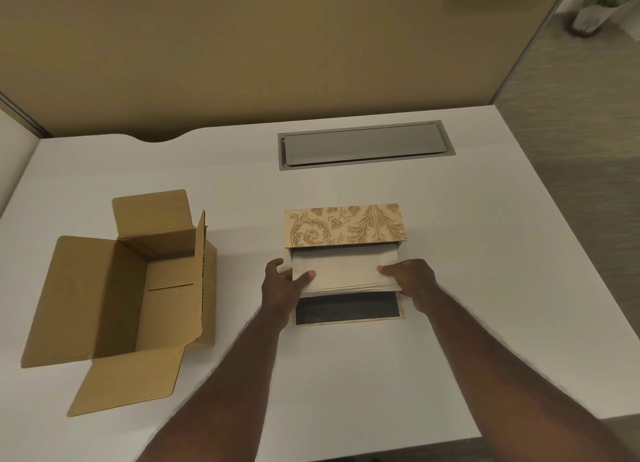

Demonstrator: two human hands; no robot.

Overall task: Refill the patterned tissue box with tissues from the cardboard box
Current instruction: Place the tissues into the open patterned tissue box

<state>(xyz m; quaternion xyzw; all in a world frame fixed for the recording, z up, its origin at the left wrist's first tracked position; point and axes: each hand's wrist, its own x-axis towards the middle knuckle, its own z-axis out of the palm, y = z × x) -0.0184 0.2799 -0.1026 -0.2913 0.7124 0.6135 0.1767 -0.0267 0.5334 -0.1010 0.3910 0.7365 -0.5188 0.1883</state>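
The patterned tissue box [346, 225] lies on the white desk, its gold-leaf cover at the far side and its dark inner tray [348, 310] showing at the near side. A stack of white tissues [343, 271] sits over the tray, its far edge under the cover. My left hand [282, 281] grips the stack's left end, thumb on top. At the stack's right end, my right hand [412, 278] holds it the same way. The open cardboard box [117, 288] stands to the left with its flaps spread and no tissues visible inside.
A grey cable-hatch lid [365, 143] is set into the white desk [467, 253] behind the tissue box. A tan partition wall [242, 46] runs along the desk's far edge. The desk's right edge drops to carpet, with a potted plant [595, 8] far right.
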